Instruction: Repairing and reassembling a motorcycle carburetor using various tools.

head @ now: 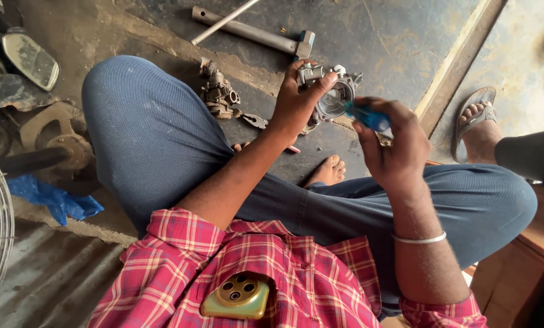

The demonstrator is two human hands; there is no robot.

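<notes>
The stained concrete floor (393, 36) carries a long-handled hammer (257, 31) and a second metal assembly (219, 94), both lying beyond the seated person's knees. The left hand (296, 103) is closed around a grey cast-metal carburetor body (331, 91), held above the floor, thumb across its top. The right hand (390, 143) is closed on a blue-handled screwdriver (367, 115) pointed into it; the casting is judged rigid, fairly heavy and possibly oily, best held by its main body.
</notes>
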